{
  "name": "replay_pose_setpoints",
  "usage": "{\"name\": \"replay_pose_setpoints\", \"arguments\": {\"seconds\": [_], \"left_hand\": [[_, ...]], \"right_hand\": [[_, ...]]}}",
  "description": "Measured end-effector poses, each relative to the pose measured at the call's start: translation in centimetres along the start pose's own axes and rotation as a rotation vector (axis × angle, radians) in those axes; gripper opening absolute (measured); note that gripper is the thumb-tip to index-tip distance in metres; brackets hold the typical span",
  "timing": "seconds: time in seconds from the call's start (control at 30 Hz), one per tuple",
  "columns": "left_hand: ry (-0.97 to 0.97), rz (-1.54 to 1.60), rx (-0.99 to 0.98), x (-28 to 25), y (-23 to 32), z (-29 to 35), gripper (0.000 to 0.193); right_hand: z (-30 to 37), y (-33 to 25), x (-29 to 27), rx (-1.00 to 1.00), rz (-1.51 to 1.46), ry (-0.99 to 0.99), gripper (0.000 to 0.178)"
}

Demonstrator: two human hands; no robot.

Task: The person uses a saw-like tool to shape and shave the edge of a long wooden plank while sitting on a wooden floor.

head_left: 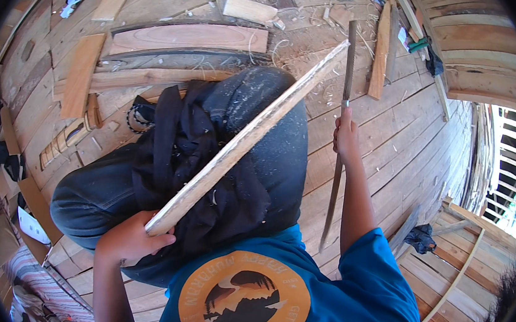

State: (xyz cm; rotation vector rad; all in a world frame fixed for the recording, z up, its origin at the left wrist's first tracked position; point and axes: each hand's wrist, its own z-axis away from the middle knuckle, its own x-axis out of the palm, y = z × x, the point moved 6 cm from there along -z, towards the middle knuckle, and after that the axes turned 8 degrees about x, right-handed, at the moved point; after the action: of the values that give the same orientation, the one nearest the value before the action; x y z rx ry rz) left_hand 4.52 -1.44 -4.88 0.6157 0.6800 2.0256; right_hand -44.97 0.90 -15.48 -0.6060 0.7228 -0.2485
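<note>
My left hand (133, 240) is closed around the near end of a long, pale wooden strip (249, 137). The strip slants up to the right across my lap, over the dark cloth (184, 137) and my dusty trousers. In my right hand (347, 135), fingers wrapped, is a long-handled knife (349, 62). Its narrow dark blade points away from me, and the long handle runs back beside my forearm. The blade stands near the strip's far tip; whether they touch I cannot tell.
Planks (190, 39) and a loose board (82, 75) lie beyond my legs, among curled shavings and offcuts. Another board (379, 56) lies to the right of the knife. A dark crumpled bag (421, 238) is at lower right; cardboard (38, 210) stands at left.
</note>
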Motion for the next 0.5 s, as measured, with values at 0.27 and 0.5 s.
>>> {"name": "replay_pose_setpoints", "arguments": {"seconds": [0.27,0.5], "left_hand": [[-0.013,0.047,0.016,0.1,0.1,0.2,0.021],[0.158,-0.254,0.178,0.5,1.4,1.3,0.04]], "right_hand": [[3.8,-1.2,4.5,-0.061,-0.351,-0.058,0.053],[3.4,-1.3,3.0,-0.238,-0.464,0.095,0.037]]}}
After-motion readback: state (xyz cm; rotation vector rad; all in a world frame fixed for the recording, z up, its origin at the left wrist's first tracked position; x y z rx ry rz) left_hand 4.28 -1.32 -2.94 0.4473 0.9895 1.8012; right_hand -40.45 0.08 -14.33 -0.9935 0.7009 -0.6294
